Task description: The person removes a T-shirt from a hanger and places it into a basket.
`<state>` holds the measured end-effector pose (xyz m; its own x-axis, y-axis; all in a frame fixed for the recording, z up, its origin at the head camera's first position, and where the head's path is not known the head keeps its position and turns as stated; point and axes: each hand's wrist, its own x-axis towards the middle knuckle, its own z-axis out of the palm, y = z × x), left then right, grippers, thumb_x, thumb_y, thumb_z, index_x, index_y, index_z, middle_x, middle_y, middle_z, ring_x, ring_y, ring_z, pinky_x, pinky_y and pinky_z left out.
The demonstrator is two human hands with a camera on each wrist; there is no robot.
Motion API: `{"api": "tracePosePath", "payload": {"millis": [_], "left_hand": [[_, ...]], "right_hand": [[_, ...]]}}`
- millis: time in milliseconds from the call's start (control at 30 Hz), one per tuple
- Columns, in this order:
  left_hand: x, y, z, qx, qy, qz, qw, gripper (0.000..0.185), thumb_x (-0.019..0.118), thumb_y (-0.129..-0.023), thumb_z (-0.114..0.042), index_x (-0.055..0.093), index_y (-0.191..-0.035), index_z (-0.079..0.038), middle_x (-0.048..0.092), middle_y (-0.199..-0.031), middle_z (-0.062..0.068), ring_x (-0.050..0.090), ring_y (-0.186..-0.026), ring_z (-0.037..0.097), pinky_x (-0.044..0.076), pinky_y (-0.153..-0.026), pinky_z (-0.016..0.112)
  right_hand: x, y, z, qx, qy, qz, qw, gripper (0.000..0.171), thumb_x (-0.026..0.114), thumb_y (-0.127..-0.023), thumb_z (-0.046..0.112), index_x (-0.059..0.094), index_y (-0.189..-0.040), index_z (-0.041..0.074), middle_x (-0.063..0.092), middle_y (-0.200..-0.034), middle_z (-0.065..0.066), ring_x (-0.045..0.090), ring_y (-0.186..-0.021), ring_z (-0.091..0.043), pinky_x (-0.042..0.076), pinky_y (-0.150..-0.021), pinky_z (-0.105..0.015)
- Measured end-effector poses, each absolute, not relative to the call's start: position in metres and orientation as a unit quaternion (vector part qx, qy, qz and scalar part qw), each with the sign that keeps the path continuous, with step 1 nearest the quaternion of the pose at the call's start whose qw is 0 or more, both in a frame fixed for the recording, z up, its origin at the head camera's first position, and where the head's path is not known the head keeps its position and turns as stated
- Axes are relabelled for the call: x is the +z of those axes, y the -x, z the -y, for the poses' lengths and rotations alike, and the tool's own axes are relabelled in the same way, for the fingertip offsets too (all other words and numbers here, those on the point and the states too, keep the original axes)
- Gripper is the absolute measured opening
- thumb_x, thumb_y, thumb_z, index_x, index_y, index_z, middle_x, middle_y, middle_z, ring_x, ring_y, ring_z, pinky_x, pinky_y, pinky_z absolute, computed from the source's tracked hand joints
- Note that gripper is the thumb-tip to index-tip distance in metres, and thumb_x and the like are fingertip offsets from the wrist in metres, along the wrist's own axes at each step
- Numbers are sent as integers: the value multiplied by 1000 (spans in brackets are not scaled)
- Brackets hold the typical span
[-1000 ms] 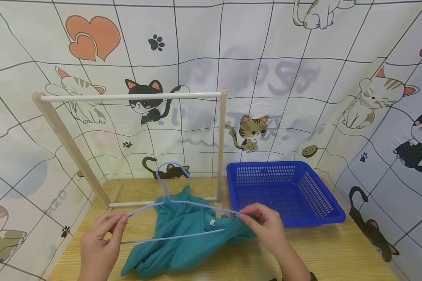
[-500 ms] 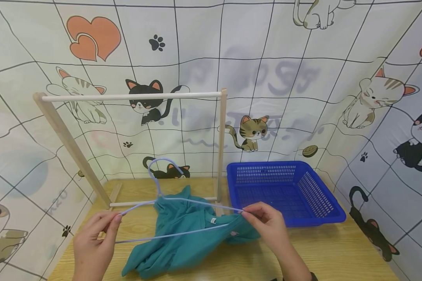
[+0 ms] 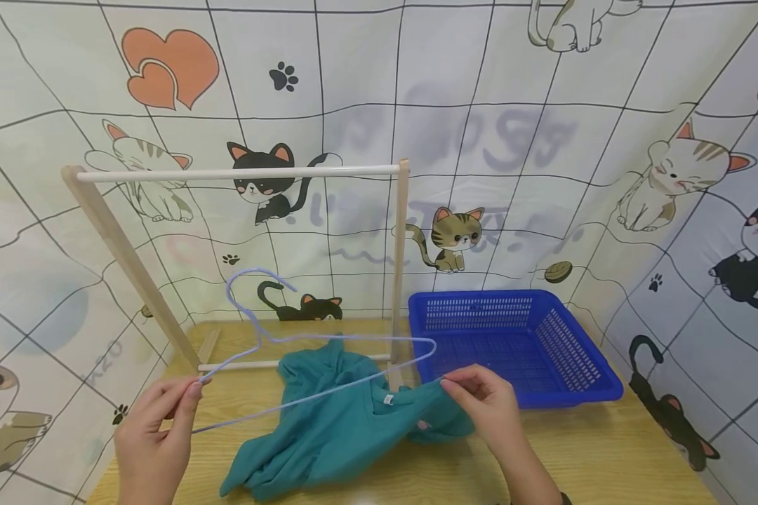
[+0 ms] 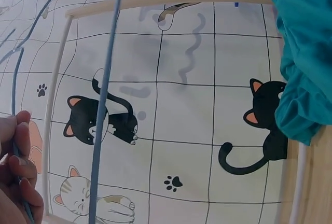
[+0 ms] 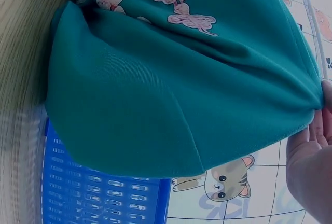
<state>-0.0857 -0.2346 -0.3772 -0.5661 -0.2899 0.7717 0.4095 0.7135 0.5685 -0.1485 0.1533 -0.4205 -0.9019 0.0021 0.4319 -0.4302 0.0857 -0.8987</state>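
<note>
My left hand (image 3: 158,435) pinches the left end of a pale blue-violet clothes hanger (image 3: 347,337), which is held in the air with its hook up. My right hand (image 3: 489,407) pinches a teal shirt (image 3: 335,435) at the shoulder, lifting that side. The rest of the shirt lies rumpled on the table, a white label at its neckline. In the head view the hanger's free right end is outside the shirt, above the neckline. Pink and white figures show on the shirt (image 5: 145,94) in the right wrist view.
A wooden rack with a white top rail (image 3: 240,173) stands behind the shirt. To its right is a blue perforated basket (image 3: 514,402) on the wooden table (image 3: 594,456). A cat-print sheet (image 3: 499,84) hangs behind.
The hanger has moved left and up with my left hand, and its right end has come away from the shirt and my right hand. My right hand, still on the shirt, has shifted slightly right.
</note>
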Motion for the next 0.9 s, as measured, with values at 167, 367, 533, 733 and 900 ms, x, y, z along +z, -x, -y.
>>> {"api": "tracePosePath", "payload": {"millis": [167, 367, 533, 733, 900], "left_hand": [[-373, 84, 234, -364, 15, 814, 451, 9, 69, -81, 6, 74, -83, -1, 57, -80, -21, 47, -67, -10, 38, -53, 5], [-373, 86, 232, -371, 9, 813, 449, 9, 69, -81, 5, 75, -85, -1, 57, -80, -21, 46, -66, -9, 39, -50, 5], [-375, 86, 233, -363, 18, 816, 450, 10, 70, -80, 6, 75, -86, -2, 57, -81, -21, 46, -67, -10, 40, -52, 5], [-374, 86, 235, -352, -4, 822, 447, 10, 70, -81, 3, 75, -85, -5, 56, -80, -22, 44, -66, -9, 37, -46, 8], [-373, 86, 237, -334, -6, 826, 455, 10, 71, -80, 3, 76, -87, -4, 54, -80, -22, 42, -66, -10, 34, -45, 9]], "right_hand": [[-421, 148, -151, 650, -125, 735, 146, 7, 70, -81, -2, 66, -87, -3, 70, -83, 2, 66, -76, -7, 54, -66, -20], [-424, 149, -147, 635, -140, 751, 118, 8, 70, -83, 2, 66, -90, -1, 71, -87, -3, 67, -79, -8, 55, -70, -21], [-425, 151, -148, 625, -172, 751, 125, 14, 68, -84, 3, 66, -98, 1, 70, -96, -13, 67, -89, -9, 53, -82, -20], [-423, 152, -151, 622, -176, 752, 129, 17, 67, -86, 4, 65, -102, 2, 70, -99, -13, 67, -93, -10, 50, -86, -18], [-422, 153, -152, 615, -183, 757, 126, 17, 66, -88, 7, 65, -104, 4, 69, -101, -13, 66, -96, -11, 49, -88, -18]]}}
